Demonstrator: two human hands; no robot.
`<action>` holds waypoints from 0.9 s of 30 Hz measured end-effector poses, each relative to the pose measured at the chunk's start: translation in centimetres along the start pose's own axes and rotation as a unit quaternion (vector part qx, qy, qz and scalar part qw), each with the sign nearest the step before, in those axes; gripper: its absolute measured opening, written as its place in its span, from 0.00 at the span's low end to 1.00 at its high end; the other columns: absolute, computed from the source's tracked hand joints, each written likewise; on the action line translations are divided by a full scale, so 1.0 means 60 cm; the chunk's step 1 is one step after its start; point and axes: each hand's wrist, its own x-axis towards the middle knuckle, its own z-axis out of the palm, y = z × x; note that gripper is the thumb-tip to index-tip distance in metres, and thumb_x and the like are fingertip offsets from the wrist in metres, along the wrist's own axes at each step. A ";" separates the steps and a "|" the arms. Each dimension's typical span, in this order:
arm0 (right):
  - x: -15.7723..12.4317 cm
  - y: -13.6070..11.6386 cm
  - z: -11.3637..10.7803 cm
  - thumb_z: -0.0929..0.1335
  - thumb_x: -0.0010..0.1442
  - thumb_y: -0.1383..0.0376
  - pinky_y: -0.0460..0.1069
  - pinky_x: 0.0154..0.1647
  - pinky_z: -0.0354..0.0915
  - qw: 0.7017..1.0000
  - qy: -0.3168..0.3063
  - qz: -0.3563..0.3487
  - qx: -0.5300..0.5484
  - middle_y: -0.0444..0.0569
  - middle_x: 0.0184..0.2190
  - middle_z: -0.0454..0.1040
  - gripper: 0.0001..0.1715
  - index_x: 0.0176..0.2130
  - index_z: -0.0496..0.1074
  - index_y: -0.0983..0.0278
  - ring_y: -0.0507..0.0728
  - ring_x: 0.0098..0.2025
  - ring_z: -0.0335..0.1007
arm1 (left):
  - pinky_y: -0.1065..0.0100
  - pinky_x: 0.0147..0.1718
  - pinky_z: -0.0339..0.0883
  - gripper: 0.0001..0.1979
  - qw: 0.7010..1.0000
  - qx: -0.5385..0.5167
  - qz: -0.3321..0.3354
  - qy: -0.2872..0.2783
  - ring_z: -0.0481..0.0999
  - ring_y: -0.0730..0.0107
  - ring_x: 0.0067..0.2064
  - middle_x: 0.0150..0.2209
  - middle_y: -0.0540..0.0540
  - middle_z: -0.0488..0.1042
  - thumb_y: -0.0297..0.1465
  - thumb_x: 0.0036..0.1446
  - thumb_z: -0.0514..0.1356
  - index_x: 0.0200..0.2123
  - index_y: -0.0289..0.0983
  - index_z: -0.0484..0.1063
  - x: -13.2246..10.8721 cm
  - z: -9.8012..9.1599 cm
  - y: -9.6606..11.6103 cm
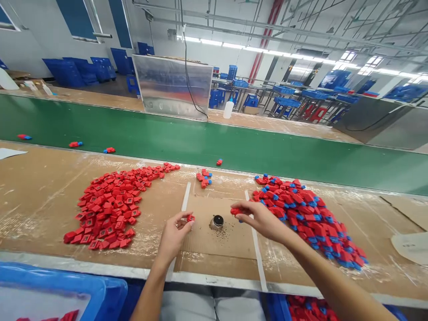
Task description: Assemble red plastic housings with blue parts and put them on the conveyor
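Observation:
My left hand (pixel 176 231) pinches a small red plastic piece (pixel 190 218) left of a round black-topped fixture (pixel 218 220). Dark crumbs lie around that fixture on the cardboard. Beyond it to the right, my right hand (pixel 257 217) grips a red-and-blue plastic piece (pixel 236 211), mostly covered by the fingers. A pile of plain red pieces (pixel 112 207) spreads on the left of the table. Near my right forearm lies a heap of red-and-blue pieces (pixel 307 214). Several more joined pieces (pixel 203 178) sit together behind the fixture.
A green conveyor belt (pixel 160 138) runs across behind the table, carrying a few red-and-blue pieces. A blue bin (pixel 110 294) stands at the front left, and another bin with pieces (pixel 310 308) is below the right edge. A white bottle (pixel 228 108) stands past the belt.

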 end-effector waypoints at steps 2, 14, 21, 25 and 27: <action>-0.015 -0.014 0.013 0.64 0.62 0.68 0.53 0.45 0.68 0.999 0.011 -0.022 -0.035 0.51 0.43 0.76 0.14 0.47 0.72 0.62 0.57 0.44 0.72 | 0.69 0.34 0.67 0.19 1.000 -0.013 -0.005 0.004 0.74 0.69 0.30 0.28 0.46 0.78 0.34 0.47 0.66 0.43 0.32 0.77 -0.002 0.020 -0.006; 0.001 0.003 0.058 0.66 0.62 0.70 0.53 0.43 0.69 0.983 0.032 -0.079 -0.160 0.52 0.41 0.76 0.12 0.46 0.72 0.63 0.59 0.43 0.72 | 0.66 0.35 0.71 0.17 0.999 -0.028 0.008 0.013 0.76 0.66 0.33 0.34 0.43 0.79 0.32 0.46 0.66 0.41 0.33 0.76 -0.021 0.062 -0.039; 0.004 -0.002 0.062 0.66 0.63 0.69 0.52 0.42 0.69 0.978 0.012 -0.094 -0.186 0.51 0.40 0.75 0.11 0.46 0.73 0.62 0.58 0.41 0.73 | 0.68 0.34 0.69 0.12 0.999 -0.022 0.017 -0.021 0.75 0.67 0.32 0.33 0.46 0.77 0.33 0.47 0.67 0.37 0.34 0.76 -0.026 0.061 -0.037; 0.007 -0.005 0.062 0.65 0.64 0.68 0.51 0.41 0.69 0.975 0.003 -0.102 -0.199 0.51 0.39 0.75 0.11 0.45 0.74 0.61 0.58 0.40 0.73 | 0.69 0.33 0.68 0.12 0.999 -0.008 0.030 -0.039 0.74 0.68 0.32 0.33 0.46 0.77 0.35 0.49 0.66 0.38 0.35 0.76 -0.030 0.058 -0.031; 0.008 -0.007 0.061 0.65 0.64 0.68 0.51 0.42 0.69 0.973 0.000 -0.108 -0.206 0.51 0.39 0.75 0.11 0.45 0.74 0.61 0.57 0.40 0.73 | 0.70 0.34 0.67 0.12 0.998 -0.009 0.038 -0.050 0.73 0.69 0.33 0.33 0.46 0.77 0.35 0.51 0.65 0.38 0.35 0.75 -0.032 0.056 -0.030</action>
